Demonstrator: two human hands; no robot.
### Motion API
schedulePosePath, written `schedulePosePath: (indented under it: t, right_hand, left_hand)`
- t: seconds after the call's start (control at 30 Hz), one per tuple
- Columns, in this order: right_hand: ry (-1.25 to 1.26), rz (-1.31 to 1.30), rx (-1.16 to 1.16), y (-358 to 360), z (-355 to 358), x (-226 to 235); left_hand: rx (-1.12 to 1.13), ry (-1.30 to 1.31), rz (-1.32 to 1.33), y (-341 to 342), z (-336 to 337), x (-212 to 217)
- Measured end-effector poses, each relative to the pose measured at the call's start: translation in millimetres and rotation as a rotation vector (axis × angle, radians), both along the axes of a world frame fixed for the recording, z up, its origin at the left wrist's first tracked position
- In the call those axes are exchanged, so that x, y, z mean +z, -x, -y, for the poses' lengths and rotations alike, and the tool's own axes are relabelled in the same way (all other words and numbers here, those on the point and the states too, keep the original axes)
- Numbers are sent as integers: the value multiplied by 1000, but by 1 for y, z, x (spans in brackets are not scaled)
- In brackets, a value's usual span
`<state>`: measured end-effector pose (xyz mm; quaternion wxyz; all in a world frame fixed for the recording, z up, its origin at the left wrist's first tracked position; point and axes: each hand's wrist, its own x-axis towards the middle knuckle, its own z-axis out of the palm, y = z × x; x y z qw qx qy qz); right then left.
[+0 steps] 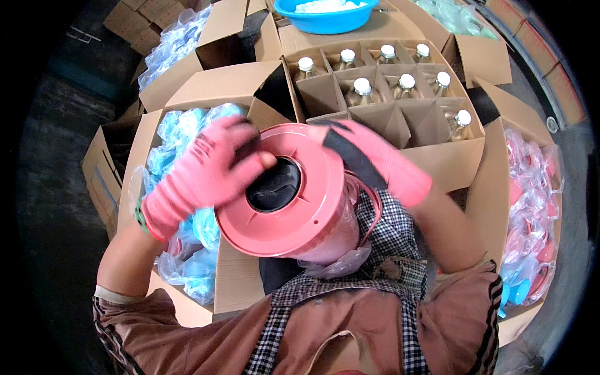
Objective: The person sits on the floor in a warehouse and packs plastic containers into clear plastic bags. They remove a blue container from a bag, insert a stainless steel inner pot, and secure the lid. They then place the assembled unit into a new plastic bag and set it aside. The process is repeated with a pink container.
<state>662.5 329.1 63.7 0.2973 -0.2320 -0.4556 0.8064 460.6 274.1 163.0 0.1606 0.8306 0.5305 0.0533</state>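
Note:
A pink plastic jug [322, 206] is tilted over my lap with its broad round base toward me. A black disc [274, 184] fills the centre of the base. A looped pink handle [375, 203] shows on the right, and thin clear plastic [337, 262] hangs from the lower side. My left hand [209, 165], in a pink glove with a black palm, is bent over the base's upper left; its thumb touches the disc's edge. Some of its fingers are blurred. My right hand [375, 159], gloved alike, wraps the jug's far right side, its fingertips partly hidden.
Ahead is a divided carton [440, 150] of several glass bottles [406, 87] with white caps. A blue basin [328, 19] stands behind it. Open cartons flank me, with bagged blue items [203, 231] at left and bagged pink items [531, 200] at right.

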Motion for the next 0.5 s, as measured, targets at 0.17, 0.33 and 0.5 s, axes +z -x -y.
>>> schedulePosePath:
  t: [0.17,0.33,0.5]
  right_hand:
    - [-633,482,281,8,-27,56]
    - [-908,282,521,42,-30,56]
    - [-1111,850,462,51,-17,77]
  left_hand:
    - [633,686,212,42,-1,-24]
    - [372,934,267,38,0,-20]
    - [423,839,594,32,17,-33]
